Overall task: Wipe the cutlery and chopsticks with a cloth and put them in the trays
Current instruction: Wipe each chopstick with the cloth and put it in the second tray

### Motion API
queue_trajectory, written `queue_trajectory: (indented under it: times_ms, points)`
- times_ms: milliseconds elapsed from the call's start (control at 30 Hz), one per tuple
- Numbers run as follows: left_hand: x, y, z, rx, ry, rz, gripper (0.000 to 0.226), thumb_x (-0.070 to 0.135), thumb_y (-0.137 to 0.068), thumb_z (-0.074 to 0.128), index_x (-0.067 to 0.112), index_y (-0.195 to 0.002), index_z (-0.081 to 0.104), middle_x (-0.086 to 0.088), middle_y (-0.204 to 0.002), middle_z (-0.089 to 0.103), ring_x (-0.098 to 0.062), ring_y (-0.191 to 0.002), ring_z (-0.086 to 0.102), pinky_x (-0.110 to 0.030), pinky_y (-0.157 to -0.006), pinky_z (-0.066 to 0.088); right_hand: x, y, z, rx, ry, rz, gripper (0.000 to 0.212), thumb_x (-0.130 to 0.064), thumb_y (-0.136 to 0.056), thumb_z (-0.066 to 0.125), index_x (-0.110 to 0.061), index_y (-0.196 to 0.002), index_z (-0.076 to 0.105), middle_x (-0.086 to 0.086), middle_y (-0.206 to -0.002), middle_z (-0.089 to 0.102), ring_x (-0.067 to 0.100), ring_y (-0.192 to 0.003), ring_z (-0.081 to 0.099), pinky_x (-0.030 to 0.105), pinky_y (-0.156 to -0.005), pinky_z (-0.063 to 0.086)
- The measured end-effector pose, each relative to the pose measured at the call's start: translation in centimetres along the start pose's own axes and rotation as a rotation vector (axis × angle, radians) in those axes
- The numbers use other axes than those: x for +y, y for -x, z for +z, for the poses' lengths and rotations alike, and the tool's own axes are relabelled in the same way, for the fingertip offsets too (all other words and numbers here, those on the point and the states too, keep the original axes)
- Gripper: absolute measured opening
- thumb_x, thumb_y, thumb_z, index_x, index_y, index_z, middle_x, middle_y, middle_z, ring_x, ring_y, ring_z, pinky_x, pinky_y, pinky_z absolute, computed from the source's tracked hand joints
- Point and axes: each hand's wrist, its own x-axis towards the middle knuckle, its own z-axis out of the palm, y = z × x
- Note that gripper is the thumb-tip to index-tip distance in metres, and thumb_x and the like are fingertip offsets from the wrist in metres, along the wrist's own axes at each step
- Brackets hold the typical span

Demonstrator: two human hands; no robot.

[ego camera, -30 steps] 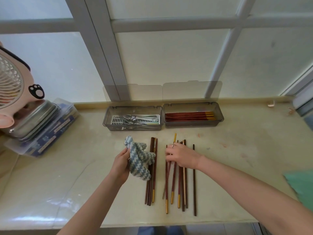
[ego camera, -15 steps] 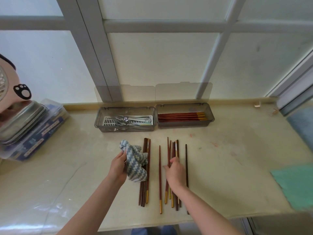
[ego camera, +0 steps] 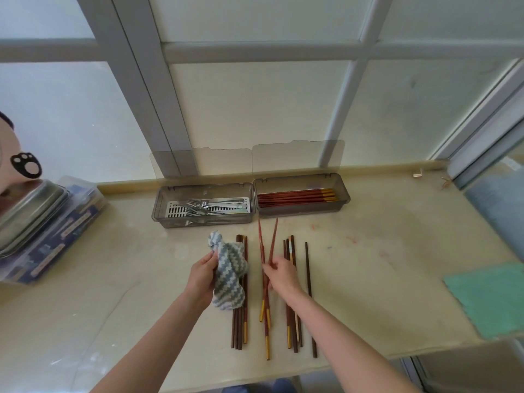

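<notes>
Since half a sec ago the R hand (ego camera: pixel 283 275) has come off the pile it was pressing on and lifted a few chopsticks (ego camera: pixel 273 241). Their thin tips now splay in a V toward the trays, gold-banded ends hanging low nr the counter edge. Fingers curl round the sticks mid-length, prob. to leave both ends free for wiping.

L hand (ego camera: pixel 202 276) has barely shifted: it grips the cloth (ego camera: pixel 229 279) bunched, just beside the raised sticks, so the two can meet w/o a reach. Cloth looks thick & knitted, blue-grey and white zigzag, soft and lumpy. It droops over the left pile (ego camera: pixel 240 330) of dark brown sticks.

Right pile (ego camera: pixel 292 333) and one lone stick (ego camera: pixel 309 282) lie parallel on the counter (ego camera: pixel 382 251), prob. not yet wiped. Sticks are slim, tapering, smooth, hard, reddish-brown.

Beyond sit two smoky clear plastic trays side by side, lids (ego camera: pixel 297 157) stood up. Left tray (ego camera: pixel 198 221) holds steel forks (ego camera: pixel 204 205) on a slotted insert; right tray (ego camera: pixel 300 209) holds stored chopsticks (ego camera: pixel 297 195) laid lengthwise. Counter is pale, glossy, stone-like. Far right, a green cloth (ego camera: pixel 487 299).
</notes>
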Motion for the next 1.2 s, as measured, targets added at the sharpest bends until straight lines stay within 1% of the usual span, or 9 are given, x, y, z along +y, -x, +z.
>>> queue_trajectory:
  times_ms: [200, 300, 400, 467, 533, 600, 733, 967, 1200]
  points:
    - [0.9, 0.1, 2.8, -0.048, -0.046, 0.014, 0.024, 0.014, -0.097, 0.043, 0.000, -0.104, 0.062, -0.012, -0.080, 0.069, -0.018, -0.062, 0.069, -0.026, -0.054, 0.055, -5.5, 0.8, 0.0, -0.389, -0.174, -0.114, 0.014, -0.018, -0.101, 0.039, -0.013, -0.111, 0.048, -0.001, -0.071, 0.048, 0.001, -0.042, 0.042, 0.014, -0.041, 0.033]
    - [1.5, 0.1, 3.0, -0.064, -0.092, 0.056, 0.022, 0.010, -0.096, 0.046, 0.001, -0.103, 0.063, -0.011, -0.079, 0.069, -0.017, -0.063, 0.068, -0.024, -0.053, 0.054, -6.2, 0.5, -0.1, -0.420, -0.165, -0.122, 0.018, -0.018, -0.101, 0.040, -0.016, -0.114, 0.053, -0.004, -0.073, 0.054, -0.006, -0.041, 0.049, 0.010, -0.041, 0.034]
    - [1.7, -0.3, 2.6, -0.017, -0.089, 0.096, 0.015, 0.005, -0.093, 0.050, 0.002, -0.094, 0.065, -0.007, -0.071, 0.070, -0.016, -0.063, 0.067, -0.023, -0.057, 0.056, -5.8, 0.4, -0.2, -0.402, -0.028, -0.133, 0.028, -0.025, -0.101, 0.041, -0.017, -0.080, 0.057, -0.002, -0.064, 0.051, 0.002, -0.046, 0.047, 0.017, -0.048, 0.034]
    - [1.7, -0.3, 2.7, 0.017, -0.029, 0.106, 0.014, 0.002, -0.091, 0.051, 0.003, -0.088, 0.065, -0.008, -0.070, 0.070, -0.017, -0.063, 0.068, -0.027, -0.061, 0.057, -5.4, 0.5, 0.0, -0.380, -0.014, -0.142, 0.035, -0.030, -0.100, 0.042, -0.015, -0.072, 0.056, 0.001, -0.064, 0.052, 0.008, -0.052, 0.048, 0.023, -0.054, 0.035]
    - [2.0, -0.5, 2.8, 0.082, 0.046, 0.100, 0.012, 0.001, -0.091, 0.051, 0.000, -0.091, 0.063, -0.012, -0.076, 0.067, -0.020, -0.065, 0.066, -0.028, -0.059, 0.056, -4.9, 0.9, 0.1, -0.418, -0.040, -0.156, 0.031, -0.032, -0.099, 0.045, -0.012, -0.080, 0.059, 0.003, -0.070, 0.057, 0.011, -0.060, 0.053, 0.024, -0.060, 0.040]
    - [2.6, -0.9, 2.6, 0.144, 0.101, 0.085, 0.013, 0.002, -0.092, 0.049, -0.001, -0.099, 0.060, -0.013, -0.080, 0.064, -0.021, -0.069, 0.063, -0.027, -0.056, 0.054, -4.5, 1.7, 0.1, -0.476, -0.101, -0.135, 0.027, -0.027, -0.101, 0.042, -0.010, -0.085, 0.057, 0.003, -0.065, 0.058, 0.010, -0.052, 0.054, 0.021, -0.053, 0.042]
    - [5.2, -2.4, 1.6, 0.179, 0.079, 0.044, 0.028, 0.010, -0.094, 0.049, 0.002, -0.121, 0.055, -0.011, -0.090, 0.064, -0.022, -0.079, 0.061, -0.033, -0.065, 0.051, -3.9, 2.8, 0.0, -0.518, -0.331, -0.070, 0.029, -0.023, -0.103, 0.036, -0.007, -0.092, 0.057, 0.000, -0.052, 0.035, 0.010, -0.040, 0.025, 0.024, -0.041, 0.018]
    - [10.3, -4.3, 0.2, 0.249, 0.130, 0.161, 0.028, 0.009, -0.095, 0.047, 0.005, -0.122, 0.057, -0.010, -0.102, 0.064, -0.025, -0.095, 0.060, -0.040, -0.084, 0.049, -4.1, 3.0, -1.4, -0.736, -0.544, -0.003, 0.029, -0.021, -0.102, 0.037, -0.006, -0.095, 0.061, -0.004, -0.052, 0.030, 0.006, -0.038, 0.023, 0.019, -0.037, 0.017]
    - [6.3, -1.8, 2.0, 0.118, 0.026, 0.140, 0.020, 0.013, -0.098, 0.041, 0.000, -0.104, 0.055, -0.011, -0.089, 0.062, -0.022, -0.083, 0.061, -0.032, -0.067, 0.050, -4.5, 2.9, -1.4, -0.694, -0.618, 0.075, 0.024, -0.019, -0.101, 0.040, -0.005, -0.094, 0.058, -0.004, -0.049, 0.029, 0.004, -0.035, 0.022, 0.015, -0.034, 0.015]
